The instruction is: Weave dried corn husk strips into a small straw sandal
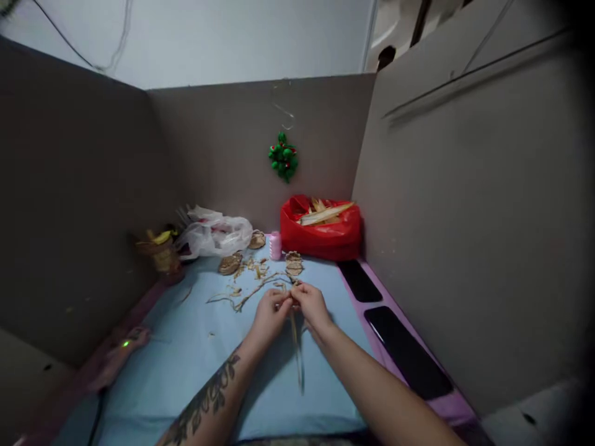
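My left hand [271, 314] and my right hand [313, 306] meet above the blue cloth, their fingertips pinched together on a thin dried-husk strip [297, 359]. One end of this tan strip hangs down between my wrists; the part inside my fingers is hidden. Just beyond my fingertips, a twisted husk cord [253, 294] lies in a loose curve on the cloth. Whether it joins the strip in my hands, I cannot tell. Behind it are small husk scraps [253, 267], a round woven piece [230, 264] and a brown woven piece [294, 263].
A red bag [320, 238] of dried husks stands at the back right, beside a pink spool-like object [275, 246]. White plastic bags [218, 234] and a small basket [162, 257] sit back left. Two dark phone-like slabs [406, 350] line the right edge. Grey panels [223, 142] enclose the table.
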